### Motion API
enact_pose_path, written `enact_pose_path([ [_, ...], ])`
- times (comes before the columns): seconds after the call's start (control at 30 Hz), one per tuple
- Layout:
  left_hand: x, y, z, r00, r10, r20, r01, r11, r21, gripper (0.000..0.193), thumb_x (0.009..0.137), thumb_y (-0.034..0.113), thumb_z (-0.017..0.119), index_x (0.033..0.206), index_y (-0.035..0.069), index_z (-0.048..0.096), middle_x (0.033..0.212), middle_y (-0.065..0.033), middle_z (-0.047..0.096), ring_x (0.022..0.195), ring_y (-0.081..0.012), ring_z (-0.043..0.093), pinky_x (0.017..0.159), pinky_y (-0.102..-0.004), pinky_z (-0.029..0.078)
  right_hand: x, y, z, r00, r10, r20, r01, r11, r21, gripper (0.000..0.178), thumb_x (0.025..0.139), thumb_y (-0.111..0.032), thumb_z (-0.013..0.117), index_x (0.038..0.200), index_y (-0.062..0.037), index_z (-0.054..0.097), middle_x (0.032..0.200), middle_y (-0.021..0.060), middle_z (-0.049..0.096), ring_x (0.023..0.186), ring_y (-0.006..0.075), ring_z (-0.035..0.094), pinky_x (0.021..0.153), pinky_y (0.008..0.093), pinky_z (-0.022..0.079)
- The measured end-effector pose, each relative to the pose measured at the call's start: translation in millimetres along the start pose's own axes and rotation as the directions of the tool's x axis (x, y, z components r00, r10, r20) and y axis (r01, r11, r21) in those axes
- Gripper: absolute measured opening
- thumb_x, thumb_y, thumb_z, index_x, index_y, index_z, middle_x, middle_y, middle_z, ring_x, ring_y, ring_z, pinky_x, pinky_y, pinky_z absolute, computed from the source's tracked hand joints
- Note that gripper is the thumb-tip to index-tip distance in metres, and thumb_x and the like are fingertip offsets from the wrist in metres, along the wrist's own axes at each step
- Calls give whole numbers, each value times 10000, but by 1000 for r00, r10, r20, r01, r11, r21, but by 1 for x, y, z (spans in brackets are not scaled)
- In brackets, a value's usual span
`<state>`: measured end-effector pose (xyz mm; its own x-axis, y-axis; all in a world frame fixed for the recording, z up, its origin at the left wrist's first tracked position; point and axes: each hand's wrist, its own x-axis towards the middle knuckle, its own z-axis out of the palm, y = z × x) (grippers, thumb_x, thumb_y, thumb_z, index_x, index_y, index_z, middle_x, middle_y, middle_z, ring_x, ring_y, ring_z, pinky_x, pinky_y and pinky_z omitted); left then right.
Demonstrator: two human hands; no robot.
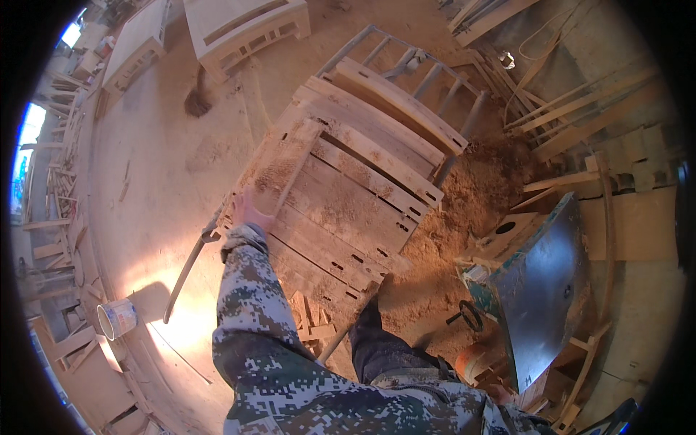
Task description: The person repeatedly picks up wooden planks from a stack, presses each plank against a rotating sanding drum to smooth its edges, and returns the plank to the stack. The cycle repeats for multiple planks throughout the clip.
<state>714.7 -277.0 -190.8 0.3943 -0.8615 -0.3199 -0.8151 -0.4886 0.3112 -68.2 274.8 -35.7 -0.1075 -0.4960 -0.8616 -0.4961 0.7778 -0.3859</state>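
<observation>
My left hand (251,211) reaches forward in a camouflage sleeve. It grips the near left end of a pale wooden board (296,161), which lies across the left ends of other boards. Beneath it, several mortised boards (341,196) lie side by side, dusted with sawdust and with dark slots near their right ends. A thicker slotted board (402,105) sits at the far side of the stack. These boards rest on a metal frame rack (475,116). Low at the right, a small part of my right hand (500,394) shows beside my jacket; its fingers are hidden.
At my right stands a machine with a shiny metal table (540,290) and a black handwheel (471,316). Sawdust (460,210) is heaped beyond the stack. A white bucket (117,319) lies on its side at left. Wooden furniture frames (246,32) stand far off; scrap timber lines both sides.
</observation>
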Motion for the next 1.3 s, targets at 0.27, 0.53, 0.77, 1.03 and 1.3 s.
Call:
enact_pose_path([
  [0.27,-101,24,60,967,234,102,-219,966,-134,1097,702,387,906,1609,94,362,1509,-222,422,1448,-404,359,1243,-499,299,26,24,16,962,-220,-164,206,974,-97,390,962,-323,646,1218,-30,679,1083,155,723,1046,286,701,920,384,554],
  [0.53,-165,-132,133,730,-643,233,644,532,-549,864,804,364,888,1520,100,484,1487,-201,534,1326,-346,547,1129,-517,421,19,59,12,966,-202,-162,190,978,-84,449,948,-321,671,1289,-31,622,1108,128,720,1015,262,707,900,378,558],
  [0.77,-207,-160,178,882,-401,248,320,123,-940,619,831,81,862,1382,65,580,1242,-104,673,1054,-262,682,871,-464,566,5,42,20,979,-4,-203,-45,971,-233,495,920,-294,736,1342,-63,621,1047,125,737,1020,259,715,927,378,556],
  [1.03,-289,-56,127,999,30,-25,-31,999,-38,860,770,302,881,1499,49,501,1561,-193,480,1501,-420,358,1266,-533,249,12,-10,34,948,62,-311,-117,980,-163,491,901,-150,721,1371,-57,615,1076,145,761,1065,290,726,955,411,573],
  [1.3,-195,63,128,871,445,206,-415,893,-177,836,787,277,845,1502,39,481,1424,-225,580,1368,-414,506,1154,-502,411,10,-17,57,936,85,-341,-126,987,-101,467,911,-132,715,1364,-64,624,1094,144,761,1048,279,736,957,401,582],
])
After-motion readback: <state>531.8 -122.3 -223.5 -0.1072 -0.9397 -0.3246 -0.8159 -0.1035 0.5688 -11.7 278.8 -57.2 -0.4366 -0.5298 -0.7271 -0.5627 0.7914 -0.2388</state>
